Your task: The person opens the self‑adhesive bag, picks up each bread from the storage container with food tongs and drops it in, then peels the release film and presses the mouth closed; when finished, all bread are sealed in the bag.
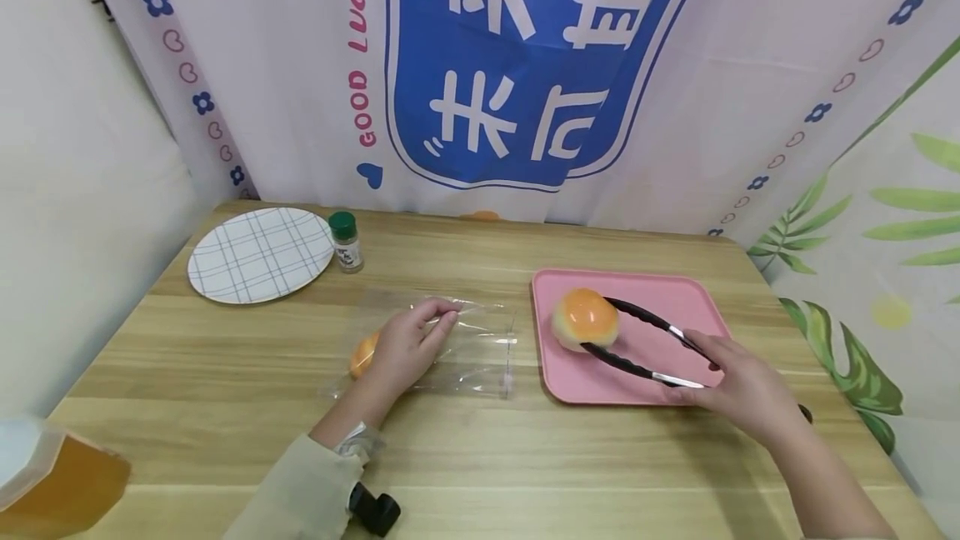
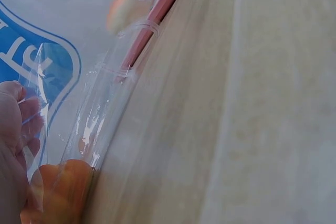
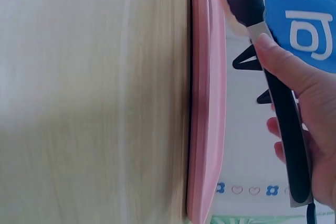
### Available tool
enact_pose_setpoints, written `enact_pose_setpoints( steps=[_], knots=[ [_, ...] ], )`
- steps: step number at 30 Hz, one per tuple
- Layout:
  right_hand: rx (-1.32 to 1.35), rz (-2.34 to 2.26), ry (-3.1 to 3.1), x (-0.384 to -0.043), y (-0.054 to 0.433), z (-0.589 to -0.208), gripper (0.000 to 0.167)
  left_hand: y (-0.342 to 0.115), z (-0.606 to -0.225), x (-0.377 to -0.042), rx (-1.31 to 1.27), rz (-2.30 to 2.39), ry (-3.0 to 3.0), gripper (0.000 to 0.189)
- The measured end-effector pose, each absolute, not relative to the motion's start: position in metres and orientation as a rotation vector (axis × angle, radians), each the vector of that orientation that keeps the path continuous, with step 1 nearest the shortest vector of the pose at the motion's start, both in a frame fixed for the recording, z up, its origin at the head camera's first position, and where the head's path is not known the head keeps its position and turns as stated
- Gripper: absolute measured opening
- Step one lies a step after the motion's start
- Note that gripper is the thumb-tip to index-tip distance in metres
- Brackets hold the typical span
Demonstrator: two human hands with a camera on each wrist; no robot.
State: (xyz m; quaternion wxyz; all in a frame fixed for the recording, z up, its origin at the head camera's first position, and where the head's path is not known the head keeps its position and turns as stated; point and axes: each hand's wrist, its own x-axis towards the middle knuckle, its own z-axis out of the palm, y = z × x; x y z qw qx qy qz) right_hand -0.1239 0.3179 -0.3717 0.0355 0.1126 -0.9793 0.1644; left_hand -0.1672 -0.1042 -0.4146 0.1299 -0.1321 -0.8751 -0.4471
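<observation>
White fabric (image 1: 300, 65) printed with a blue panel (image 1: 412, 23) hangs behind a pale wood-grain worktop (image 1: 465, 473). In the head view, 1 round orange-and-cream bun (image 1: 587, 317) sits between the 2 arms of black-and-silver tongs (image 1: 637, 312), over a pink rectangular tray (image 1: 697, 307); whether it rests or is lifted, I cannot tell. The right hand (image 1: 750, 390) grips the tongs. A 2nd, orange bun (image 1: 365, 354) lies inside a clear plastic bag (image 1: 487, 357) under the left hand (image 1: 411, 348). The tongs-held bun's rounded sides could let it slip if the squeeze loosens. Pink letters (image 1: 358, 54) read "GOOD LUCK"; among the partly cut-off white Chinese characters (image 1: 477, 115) is 可. The label (image 1: 348, 253) on the green-capped shaker (image 1: 345, 229), beside a white plate (image 1: 262, 257) with a blue grid, is too small to read.

In the left wrist view, that hand's fingers hold a lifted edge of the bag. If they let go, the film could sag closed.

In the right wrist view, the thumb (image 3: 281, 62) presses along the tongs; too hard a squeeze might dent a soft bun. 可 appears again behind; no brand is readable on the handle (image 3: 290, 140).
</observation>
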Motion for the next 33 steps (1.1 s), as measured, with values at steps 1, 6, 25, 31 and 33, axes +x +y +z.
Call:
enact_pose_setpoints(
  steps=[1,6,25,31,33],
  knots=[
    [0.386,0.494,-2.963,-0.124,0.315,-0.372,0.086,-0.104,-0.415,-0.167,-0.384,-1.299,-2.544,0.017],
    [0.612,0.375,-2.736,-0.124,0.298,-0.378,0.081,-0.105,-0.414,-0.167,-0.372,-1.307,-2.553,0.018],
    [0.901,0.216,-2.415,-0.130,0.277,-0.389,0.082,-0.106,-0.412,-0.168,-0.372,-1.333,-2.529,0.019],
    [0.860,0.280,-2.549,-0.128,0.275,-0.390,0.083,-0.106,-0.411,-0.167,-0.394,-1.326,-2.532,0.017],
    [0.834,0.326,-2.632,-0.126,0.274,-0.389,0.082,-0.105,-0.411,-0.167,-0.404,-1.324,-2.540,0.016]
  ],
)
